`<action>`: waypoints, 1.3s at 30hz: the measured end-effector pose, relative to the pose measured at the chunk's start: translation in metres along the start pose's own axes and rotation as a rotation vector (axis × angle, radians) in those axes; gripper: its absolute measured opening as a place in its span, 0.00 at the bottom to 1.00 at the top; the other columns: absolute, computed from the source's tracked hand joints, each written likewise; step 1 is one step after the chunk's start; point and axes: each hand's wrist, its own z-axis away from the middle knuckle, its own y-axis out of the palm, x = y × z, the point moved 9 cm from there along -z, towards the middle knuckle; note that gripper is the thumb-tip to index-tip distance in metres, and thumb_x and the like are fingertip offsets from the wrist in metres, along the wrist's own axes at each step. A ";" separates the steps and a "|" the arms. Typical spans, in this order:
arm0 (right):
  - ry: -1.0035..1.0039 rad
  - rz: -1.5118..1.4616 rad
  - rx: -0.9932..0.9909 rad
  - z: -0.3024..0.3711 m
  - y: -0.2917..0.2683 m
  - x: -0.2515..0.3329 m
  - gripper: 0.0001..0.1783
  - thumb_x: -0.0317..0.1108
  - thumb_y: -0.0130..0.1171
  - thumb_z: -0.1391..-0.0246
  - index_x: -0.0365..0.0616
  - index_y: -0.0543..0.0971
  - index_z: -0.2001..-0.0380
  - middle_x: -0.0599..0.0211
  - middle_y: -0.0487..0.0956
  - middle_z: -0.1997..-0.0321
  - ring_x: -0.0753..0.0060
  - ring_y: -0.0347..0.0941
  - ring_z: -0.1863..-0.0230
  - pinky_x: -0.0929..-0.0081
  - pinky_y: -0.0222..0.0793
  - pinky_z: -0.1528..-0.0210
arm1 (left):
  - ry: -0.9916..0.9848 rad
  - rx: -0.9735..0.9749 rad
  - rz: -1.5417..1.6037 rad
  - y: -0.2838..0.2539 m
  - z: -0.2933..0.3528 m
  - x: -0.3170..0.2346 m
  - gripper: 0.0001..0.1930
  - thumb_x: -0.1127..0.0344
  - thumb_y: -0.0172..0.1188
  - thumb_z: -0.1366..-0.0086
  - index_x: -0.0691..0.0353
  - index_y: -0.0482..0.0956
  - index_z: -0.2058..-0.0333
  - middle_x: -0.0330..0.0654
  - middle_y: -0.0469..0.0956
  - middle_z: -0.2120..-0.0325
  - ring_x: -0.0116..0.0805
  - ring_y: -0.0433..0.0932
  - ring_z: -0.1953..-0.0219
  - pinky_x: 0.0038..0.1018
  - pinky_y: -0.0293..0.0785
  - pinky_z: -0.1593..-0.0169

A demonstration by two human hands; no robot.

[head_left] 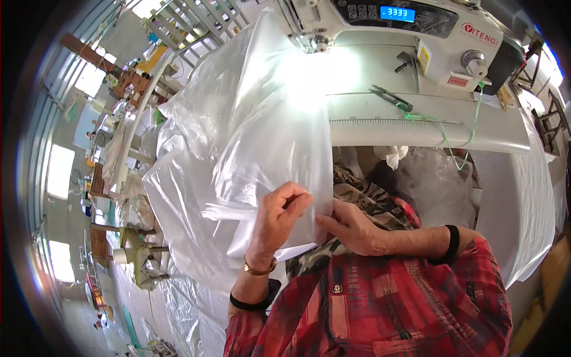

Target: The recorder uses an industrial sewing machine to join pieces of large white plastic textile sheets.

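A large translucent white plastic sheet (285, 137) runs from under the lit needle area of the sewing machine (318, 44) down to my lap. My left hand (279, 215) is closed over the sheet near its right edge, fingers curled in; what they pinch is hidden. Just right of it, my right hand (352, 229) grips the sheet's edge, thumb on top and fingers mostly underneath. Beside my left wrist lies a bundle of thin white plastic strips (229, 211). Past the hands, the sheet's folds spread out to the left.
Thread snips (391, 99) and a small black tool (404, 60) lie on the machine bed, right of the needle. Green thread (443, 134) hangs over the table edge. Stacked white sheets (514, 208) stand at right. A metal rack (190, 27) is at far left.
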 end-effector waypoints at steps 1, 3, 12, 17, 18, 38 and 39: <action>0.041 0.037 -0.034 0.004 -0.003 -0.007 0.12 0.35 0.50 0.37 0.33 0.71 0.62 0.59 0.77 0.74 0.72 0.74 0.72 0.70 0.70 0.68 | -0.052 0.024 0.042 0.009 0.001 0.011 0.08 0.67 0.60 0.34 0.66 0.76 0.69 0.30 0.70 0.82 0.16 0.63 0.78 0.18 0.60 0.75; -0.096 0.112 -0.041 0.008 -0.005 -0.005 0.11 0.34 0.51 0.37 0.34 0.71 0.62 0.55 0.77 0.75 0.67 0.75 0.73 0.67 0.71 0.69 | -0.081 -0.003 0.130 0.019 0.006 0.024 0.08 0.67 0.60 0.34 0.66 0.76 0.68 0.30 0.71 0.82 0.16 0.64 0.79 0.18 0.61 0.76; -0.485 0.628 0.005 0.011 0.017 0.002 0.09 0.30 0.54 0.46 0.36 0.69 0.65 0.51 0.74 0.81 0.45 0.75 0.76 0.54 0.70 0.72 | -0.139 -0.066 0.167 0.026 0.014 0.041 0.07 0.66 0.58 0.33 0.66 0.77 0.65 0.30 0.72 0.83 0.16 0.66 0.80 0.17 0.63 0.76; -0.608 0.832 0.101 0.009 0.031 0.004 0.09 0.30 0.55 0.48 0.37 0.69 0.67 0.55 0.74 0.82 0.51 0.76 0.77 0.59 0.70 0.71 | -0.035 -0.103 -0.106 0.027 0.011 0.036 0.08 0.67 0.61 0.34 0.66 0.75 0.68 0.30 0.69 0.83 0.15 0.62 0.80 0.17 0.59 0.78; -0.641 0.847 0.137 0.011 0.033 0.006 0.08 0.30 0.55 0.49 0.38 0.70 0.68 0.56 0.75 0.81 0.52 0.76 0.76 0.60 0.70 0.70 | -0.042 -0.110 -0.098 0.027 0.012 0.038 0.08 0.67 0.61 0.34 0.66 0.75 0.68 0.30 0.69 0.83 0.15 0.62 0.80 0.17 0.59 0.78; -0.427 1.467 -0.338 -0.171 -0.153 0.085 0.20 0.46 0.52 0.40 0.41 0.76 0.55 0.59 0.77 0.56 0.58 0.72 0.50 0.57 0.67 0.50 | 0.143 -0.272 -0.345 0.033 0.041 0.009 0.17 0.78 0.51 0.34 0.67 0.75 0.46 0.38 0.73 0.73 0.18 0.64 0.77 0.17 0.62 0.74; -0.426 1.422 -0.315 -0.172 -0.155 0.084 0.21 0.48 0.50 0.39 0.41 0.77 0.55 0.57 0.77 0.54 0.58 0.72 0.48 0.55 0.66 0.47 | 0.077 -0.242 -0.335 0.036 0.040 0.017 0.17 0.78 0.50 0.34 0.69 0.74 0.46 0.44 0.72 0.73 0.27 0.67 0.77 0.23 0.65 0.72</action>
